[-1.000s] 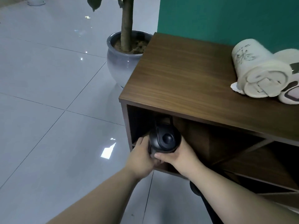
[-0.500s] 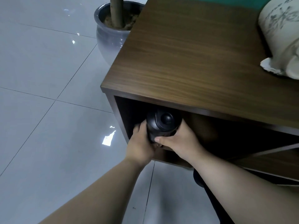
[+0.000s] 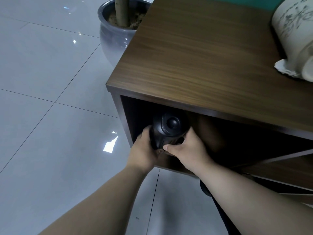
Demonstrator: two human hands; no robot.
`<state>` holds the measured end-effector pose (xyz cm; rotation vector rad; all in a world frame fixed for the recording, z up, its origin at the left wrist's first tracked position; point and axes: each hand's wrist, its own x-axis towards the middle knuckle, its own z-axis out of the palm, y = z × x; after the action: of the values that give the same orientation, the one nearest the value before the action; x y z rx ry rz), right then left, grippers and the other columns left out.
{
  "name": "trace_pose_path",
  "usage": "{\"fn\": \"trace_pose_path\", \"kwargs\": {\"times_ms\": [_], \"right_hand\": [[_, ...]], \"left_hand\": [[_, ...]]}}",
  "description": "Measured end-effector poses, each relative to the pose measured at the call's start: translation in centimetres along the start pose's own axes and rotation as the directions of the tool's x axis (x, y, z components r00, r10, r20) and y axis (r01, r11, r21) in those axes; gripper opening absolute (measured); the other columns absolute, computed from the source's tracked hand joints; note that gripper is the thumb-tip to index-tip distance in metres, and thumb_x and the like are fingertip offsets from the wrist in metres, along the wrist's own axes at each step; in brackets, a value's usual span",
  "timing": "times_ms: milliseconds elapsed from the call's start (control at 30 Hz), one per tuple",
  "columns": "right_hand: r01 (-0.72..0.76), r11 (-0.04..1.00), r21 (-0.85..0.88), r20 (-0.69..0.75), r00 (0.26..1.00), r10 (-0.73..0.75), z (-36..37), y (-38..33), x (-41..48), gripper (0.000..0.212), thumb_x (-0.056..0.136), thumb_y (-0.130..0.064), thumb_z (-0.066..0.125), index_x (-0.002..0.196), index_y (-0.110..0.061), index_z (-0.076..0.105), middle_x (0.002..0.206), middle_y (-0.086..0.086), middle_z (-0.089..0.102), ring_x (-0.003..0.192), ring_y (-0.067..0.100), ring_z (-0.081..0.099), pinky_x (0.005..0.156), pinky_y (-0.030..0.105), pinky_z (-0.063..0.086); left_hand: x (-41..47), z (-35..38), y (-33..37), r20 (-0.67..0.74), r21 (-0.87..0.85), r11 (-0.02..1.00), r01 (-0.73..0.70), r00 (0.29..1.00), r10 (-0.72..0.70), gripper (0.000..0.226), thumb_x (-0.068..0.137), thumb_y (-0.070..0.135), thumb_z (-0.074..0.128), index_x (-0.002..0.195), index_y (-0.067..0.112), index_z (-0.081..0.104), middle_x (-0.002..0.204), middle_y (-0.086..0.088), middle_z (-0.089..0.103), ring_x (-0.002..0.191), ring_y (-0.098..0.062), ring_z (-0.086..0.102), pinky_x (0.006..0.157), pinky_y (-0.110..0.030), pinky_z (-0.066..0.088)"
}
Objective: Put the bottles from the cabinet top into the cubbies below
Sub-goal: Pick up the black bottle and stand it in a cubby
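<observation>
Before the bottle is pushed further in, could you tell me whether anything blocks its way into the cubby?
Nothing visible does. The black bottle, gripped by the left hand and the right hand, is at the mouth of the leftmost cubby; the dark space behind it shows no object, though its depth is shadowed.
</observation>
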<state>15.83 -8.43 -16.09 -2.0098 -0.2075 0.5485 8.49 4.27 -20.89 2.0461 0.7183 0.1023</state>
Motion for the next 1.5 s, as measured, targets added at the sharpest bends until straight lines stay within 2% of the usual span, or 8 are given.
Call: {"fn": "trace_pose_path", "kwargs": {"times_ms": [167, 333, 500, 900, 1133, 1300, 1367, 1500], "right_hand": [[-0.016, 0.999, -0.029, -0.042, 0.999, 0.015, 0.3, 0.2, -0.7, 0.068, 0.063, -0.011, 0.090, 0.112, -0.037, 0.052, 0.118, -0.009, 0.069, 0.112, 0.012, 0.065, 0.104, 0.040, 0.050], [-0.034, 0.998, -0.051, -0.091, 0.995, 0.029, 0.8, 0.4, -0.9, 0.071, 0.055, -0.026, 0.089, 0.112, -0.041, 0.050, 0.116, -0.010, 0.070, 0.111, 0.013, 0.066, 0.102, 0.041, 0.052], [-0.044, 0.997, -0.070, -0.092, 0.995, 0.038, 0.7, 0.4, -1.0, 0.068, 0.061, -0.018, 0.091, 0.111, -0.037, 0.050, 0.116, -0.007, 0.070, 0.111, 0.014, 0.066, 0.099, 0.034, 0.051], [-0.059, 0.993, -0.098, -0.130, 0.990, 0.046, 1.1, 0.3, -1.2, 0.067, 0.057, -0.026, 0.091, 0.109, -0.036, 0.050, 0.115, -0.005, 0.071, 0.108, 0.017, 0.068, 0.095, 0.041, 0.055], [-0.074, 0.995, -0.074, -0.143, 0.988, 0.063, 1.6, 0.8, -0.8, 0.075, 0.042, -0.049, 0.081, 0.108, -0.043, 0.046, 0.117, -0.005, 0.069, 0.110, 0.017, 0.068, 0.094, 0.044, 0.057], [-0.131, 0.978, -0.159, -0.074, 0.990, 0.121, 1.0, 1.1, -1.0, 0.094, 0.051, -0.030, 0.088, 0.130, -0.030, 0.038, 0.132, -0.001, 0.060, 0.120, 0.018, 0.060, 0.102, 0.039, 0.050], [-0.174, 0.959, -0.222, -0.046, 0.985, 0.168, 0.6, 1.2, -1.3, 0.094, 0.060, -0.019, 0.084, 0.139, -0.023, 0.032, 0.139, 0.002, 0.056, 0.122, 0.021, 0.058, 0.101, 0.038, 0.050], [-0.233, 0.919, -0.318, -0.006, 0.970, 0.244, -0.9, 0.5, -2.5, 0.107, 0.077, -0.007, 0.072, 0.158, -0.032, 0.008, 0.162, -0.003, 0.034, 0.135, 0.025, 0.050, 0.103, 0.038, 0.049]], "left_hand": [[-0.4, -0.2, -0.6, 0.008, -0.013, 1.000, -0.006, 1.000, 0.006, 0.076, 0.083, 0.019, 0.081, 0.144, 0.034, 0.037, 0.122, -0.002, 0.070, 0.106, -0.025, 0.069, 0.087, -0.041, 0.058], [-0.5, -0.2, -0.9, 0.016, -0.020, 1.000, -0.022, 1.000, 0.022, 0.072, 0.086, 0.020, 0.079, 0.143, 0.035, 0.037, 0.122, -0.002, 0.070, 0.102, -0.025, 0.070, 0.084, -0.041, 0.058], [-0.6, 0.0, -1.1, 0.019, -0.004, 1.000, -0.026, 0.999, 0.026, 0.067, 0.088, 0.015, 0.076, 0.144, 0.028, 0.041, 0.125, -0.004, 0.069, 0.103, -0.025, 0.068, 0.078, -0.031, 0.048], [-0.6, 0.0, -1.1, 0.025, 0.026, 0.999, -0.033, 0.999, 0.032, 0.055, 0.092, 0.014, 0.072, 0.140, 0.024, 0.047, 0.122, 0.001, 0.064, 0.091, -0.014, 0.057, 0.066, -0.006, 0.036], [-0.4, 0.0, -1.1, 0.033, 0.007, 0.999, -0.035, 0.999, 0.035, 0.064, 0.088, 0.012, 0.073, 0.144, 0.026, 0.045, 0.129, -0.001, 0.063, 0.101, -0.022, 0.064, 0.079, -0.029, 0.048], [-0.4, -0.5, -1.0, 0.051, -0.030, 0.999, -0.012, 0.999, 0.013, 0.081, 0.077, 0.013, 0.082, 0.145, 0.031, 0.042, 0.132, -0.003, 0.062, 0.114, -0.025, 0.066, 0.094, -0.043, 0.059], [-0.5, -0.8, -0.9, 0.069, -0.016, 1.000, -0.002, 0.998, 0.003, 0.082, 0.076, 0.012, 0.083, 0.145, 0.029, 0.043, 0.131, -0.002, 0.062, 0.113, -0.023, 0.066, 0.091, -0.036, 0.056], [-1.9, -2.2, -0.3, 0.102, 0.049, 0.998, 0.031, 0.994, -0.035, 0.078, 0.081, 0.010, 0.082, 0.148, 0.026, 0.043, 0.131, 0.003, 0.055, 0.104, -0.015, 0.056, 0.086, -0.025, 0.043]]}}
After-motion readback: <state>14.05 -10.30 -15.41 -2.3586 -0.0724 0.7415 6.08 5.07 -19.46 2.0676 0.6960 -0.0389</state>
